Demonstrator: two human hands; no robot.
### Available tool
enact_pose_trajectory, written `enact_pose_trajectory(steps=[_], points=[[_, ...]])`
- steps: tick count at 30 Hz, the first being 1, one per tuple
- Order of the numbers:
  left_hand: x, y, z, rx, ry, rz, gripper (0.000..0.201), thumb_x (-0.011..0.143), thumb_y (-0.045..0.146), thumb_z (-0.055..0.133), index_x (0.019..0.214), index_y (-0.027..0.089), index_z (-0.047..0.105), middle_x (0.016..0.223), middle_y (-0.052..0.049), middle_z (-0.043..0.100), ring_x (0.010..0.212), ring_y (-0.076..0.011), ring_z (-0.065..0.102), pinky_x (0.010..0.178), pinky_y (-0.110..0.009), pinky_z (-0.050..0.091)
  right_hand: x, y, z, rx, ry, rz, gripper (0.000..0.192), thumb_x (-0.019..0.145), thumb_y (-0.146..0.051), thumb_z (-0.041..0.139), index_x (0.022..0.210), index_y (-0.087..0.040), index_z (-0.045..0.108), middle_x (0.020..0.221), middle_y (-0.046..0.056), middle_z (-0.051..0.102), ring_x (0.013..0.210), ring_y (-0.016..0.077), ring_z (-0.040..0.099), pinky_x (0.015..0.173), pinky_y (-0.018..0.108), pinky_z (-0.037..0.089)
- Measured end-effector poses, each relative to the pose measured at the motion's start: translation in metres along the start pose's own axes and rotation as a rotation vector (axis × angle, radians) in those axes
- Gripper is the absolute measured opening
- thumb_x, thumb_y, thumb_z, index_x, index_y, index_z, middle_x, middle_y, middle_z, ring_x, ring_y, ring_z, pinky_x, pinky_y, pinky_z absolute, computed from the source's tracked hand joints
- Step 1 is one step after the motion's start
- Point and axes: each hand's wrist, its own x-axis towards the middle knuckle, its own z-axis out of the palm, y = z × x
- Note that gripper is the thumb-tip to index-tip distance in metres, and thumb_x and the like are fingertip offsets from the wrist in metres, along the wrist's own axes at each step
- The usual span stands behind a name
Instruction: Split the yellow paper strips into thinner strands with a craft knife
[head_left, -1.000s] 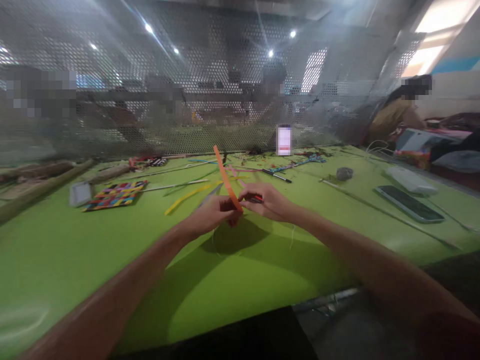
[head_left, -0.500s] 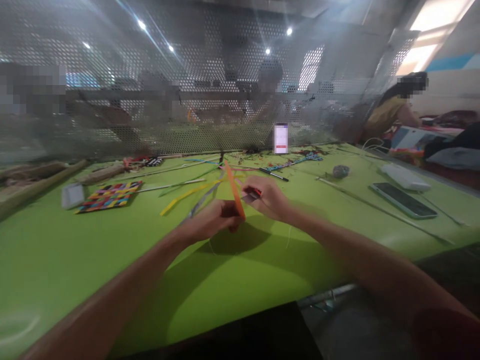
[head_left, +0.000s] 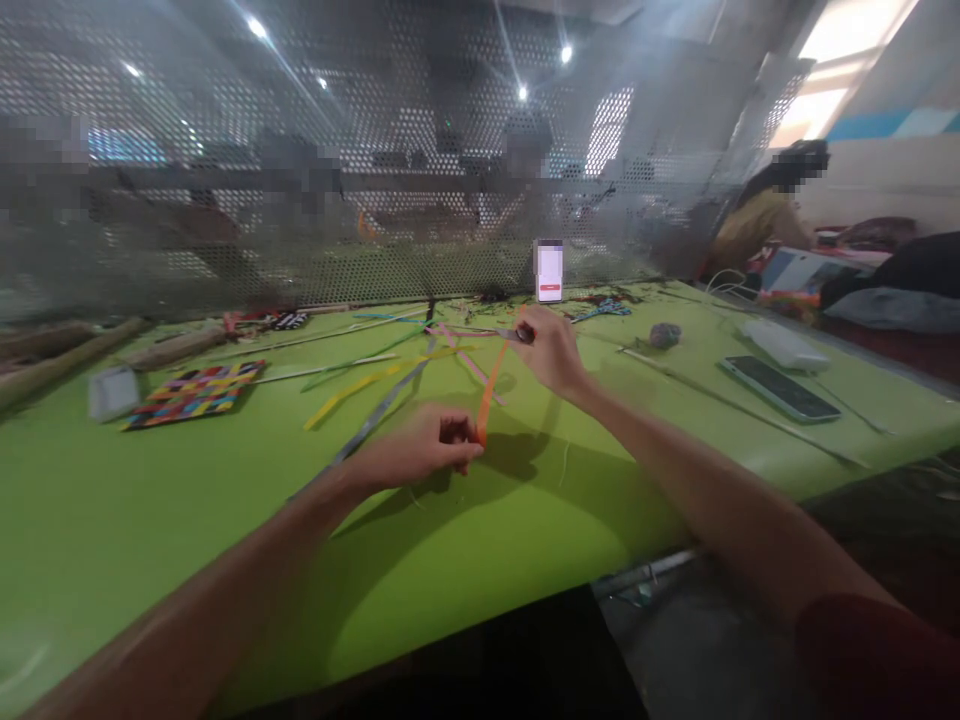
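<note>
A thin orange strip [head_left: 490, 388] is being held taut above a bright green table [head_left: 187, 500], running slightly aslant between two bare hands. Its lower end is being pinched between thumb and fingertips of the left hand [head_left: 420, 455], which is hovering just over the table near the middle of the view. Its upper end is being gripped by the right hand [head_left: 550, 350], closed around it together with a small dark tool that is too blurred to be identified. The strip is looking flat, narrow and gently bowed.

Loose coloured strips [head_left: 390, 375] in yellow, grey, pink and blue are being left fanned across the table beyond the hands. A multicoloured woven mat [head_left: 191, 392] is lying to the left, and a phone [head_left: 780, 388] to the right. The table is being backed by a perforated metal screen [head_left: 375, 180], behind which other seated people are being blurred.
</note>
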Motion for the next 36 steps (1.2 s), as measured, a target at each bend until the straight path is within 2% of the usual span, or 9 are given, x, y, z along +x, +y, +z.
enact_pose_trajectory(steps=[5, 9, 12, 15, 20, 25, 28, 30, 36], points=[[-0.002, 0.001, 0.002, 0.008, -0.056, -0.008, 0.013, 0.084, 0.029, 0.064, 0.083, 0.016, 0.063, 0.069, 0.0, 0.069, 0.059, -0.0116, 0.059, 0.056, -0.024, 0.043, 0.005, 0.014, -0.006, -0.241, -0.025, 0.053, 0.008, 0.083, -0.021, 0.057, 0.076, -0.018, 0.057, 0.084, 0.006, 0.062, 0.076, 0.0176, 0.051, 0.069, 0.028, 0.031], [-0.003, 0.002, 0.004, 0.059, 0.036, -0.042, 0.017, 0.085, 0.033, 0.063, 0.081, 0.016, 0.061, 0.069, -0.001, 0.069, 0.057, -0.0126, 0.058, 0.055, -0.025, 0.041, 0.018, 0.029, -0.011, -0.436, -0.044, 0.192, 0.007, 0.086, -0.02, 0.056, 0.086, -0.016, 0.063, 0.096, 0.008, 0.065, 0.085, 0.0199, 0.054, 0.074, 0.03, 0.033], [-0.002, 0.001, 0.004, 0.003, 0.054, -0.014, 0.017, 0.085, 0.032, 0.063, 0.077, 0.017, 0.059, 0.069, -0.001, 0.07, 0.062, -0.0138, 0.061, 0.061, -0.027, 0.045, 0.034, 0.042, -0.01, -0.497, -0.05, 0.227, 0.009, 0.085, -0.015, 0.055, 0.089, -0.014, 0.063, 0.102, 0.011, 0.065, 0.085, 0.0201, 0.052, 0.076, 0.031, 0.032], [-0.002, -0.001, 0.004, -0.112, 0.006, 0.025, 0.016, 0.085, 0.03, 0.064, 0.077, 0.019, 0.057, 0.069, 0.0, 0.07, 0.066, -0.0144, 0.064, 0.068, -0.03, 0.048, 0.05, 0.054, -0.006, -0.512, -0.072, 0.189, 0.009, 0.087, -0.008, 0.052, 0.087, -0.011, 0.06, 0.1, 0.012, 0.063, 0.082, 0.0166, 0.048, 0.078, 0.031, 0.029], [-0.005, 0.004, 0.005, -0.233, -0.046, 0.046, 0.013, 0.084, 0.023, 0.064, 0.075, 0.019, 0.054, 0.068, 0.002, 0.069, 0.065, -0.0134, 0.063, 0.068, -0.029, 0.048, 0.075, 0.075, -0.009, -0.533, -0.075, 0.186, 0.018, 0.092, -0.002, 0.049, 0.075, -0.01, 0.051, 0.09, 0.011, 0.06, 0.075, 0.0091, 0.04, 0.076, 0.031, 0.025], [-0.008, 0.011, 0.004, -0.292, -0.043, 0.076, 0.014, 0.08, 0.012, 0.061, 0.071, 0.019, 0.052, 0.064, 0.002, 0.068, 0.063, -0.0122, 0.062, 0.067, -0.027, 0.047, 0.092, 0.105, -0.037, -0.592, -0.035, 0.235, 0.022, 0.094, -0.004, 0.049, 0.073, -0.006, 0.052, 0.088, 0.012, 0.06, 0.08, 0.0077, 0.046, 0.079, 0.029, 0.03], [-0.008, 0.013, 0.003, -0.305, -0.034, 0.082, 0.014, 0.079, 0.012, 0.06, 0.07, 0.019, 0.052, 0.063, 0.002, 0.068, 0.062, -0.0122, 0.062, 0.066, -0.028, 0.047, 0.096, 0.124, -0.061, -0.677, -0.036, 0.27, 0.016, 0.094, -0.02, 0.06, 0.089, -0.005, 0.061, 0.099, 0.01, 0.062, 0.091, 0.0126, 0.058, 0.088, 0.03, 0.043], [-0.008, 0.014, 0.002, -0.303, -0.04, 0.086, 0.013, 0.079, 0.012, 0.059, 0.07, 0.019, 0.053, 0.064, 0.002, 0.068, 0.063, -0.0125, 0.063, 0.067, -0.028, 0.048, 0.096, 0.133, -0.079, -0.74, -0.044, 0.291, 0.023, 0.094, -0.028, 0.062, 0.102, -0.007, 0.063, 0.106, 0.01, 0.062, 0.099, 0.0161, 0.061, 0.093, 0.034, 0.048], [-0.009, 0.016, -0.001, -0.342, -0.028, 0.113, 0.012, 0.076, 0.014, 0.059, 0.069, 0.019, 0.051, 0.063, 0.002, 0.068, 0.062, -0.0135, 0.063, 0.068, -0.029, 0.048, 0.095, 0.15, -0.129, -0.9, -0.025, 0.341, 0.024, 0.101, -0.024, 0.05, 0.108, -0.005, 0.064, 0.114, 0.013, 0.062, 0.109, 0.017, 0.06, 0.101, 0.039, 0.044]])
